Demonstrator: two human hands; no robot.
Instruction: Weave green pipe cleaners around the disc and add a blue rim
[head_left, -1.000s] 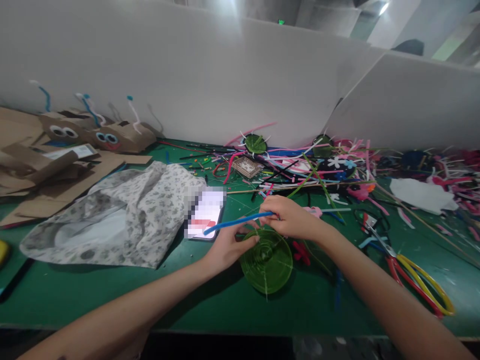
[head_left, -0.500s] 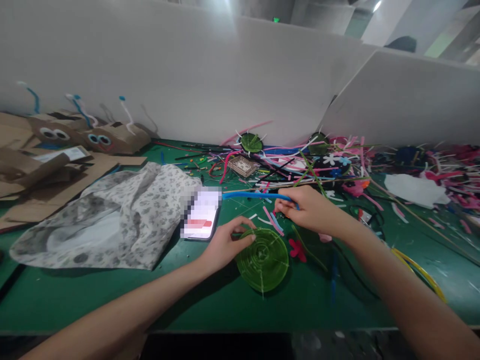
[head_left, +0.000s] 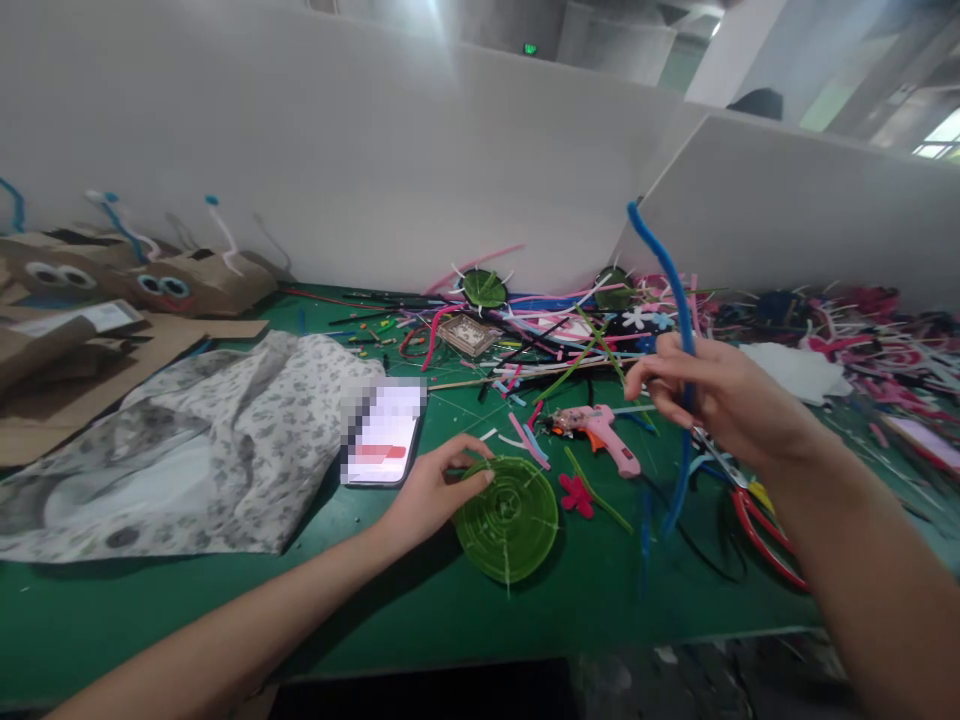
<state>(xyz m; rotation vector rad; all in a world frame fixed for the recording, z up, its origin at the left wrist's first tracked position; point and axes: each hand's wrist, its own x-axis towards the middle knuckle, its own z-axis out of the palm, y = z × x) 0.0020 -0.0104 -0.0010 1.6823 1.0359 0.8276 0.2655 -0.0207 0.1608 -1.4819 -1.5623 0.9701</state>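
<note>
My left hand (head_left: 442, 487) pinches the upper left rim of a green coiled disc (head_left: 508, 540), which looks wound from pipe cleaners with pale spokes. Held up on the right, a long blue pipe cleaner (head_left: 670, 270) stands upright and curved, with the fingers of my right hand (head_left: 712, 395) closed around its middle. Beneath that hand lie scissors (head_left: 761, 530) with red handles, their blades partly covered. A pink glue gun (head_left: 600, 432) rests between the two hands. Beside the disc are a pink flower shape (head_left: 576, 496) and a green pipe cleaner strip (head_left: 596, 490).
Left of my left hand lie a lit phone (head_left: 384, 435) and a patterned cloth (head_left: 255, 440). Cardboard figures with googly eyes (head_left: 202, 280) stand at the back left. Loose pipe cleaners (head_left: 547, 325) pile up along the grey partition (head_left: 375, 150). A second phone (head_left: 926, 440) is far right.
My right hand has moved right, turning the blue pipe cleaner from level to upright. The glue gun and scissors have come into sight. My left hand stays on the disc; the view shifted slightly right.
</note>
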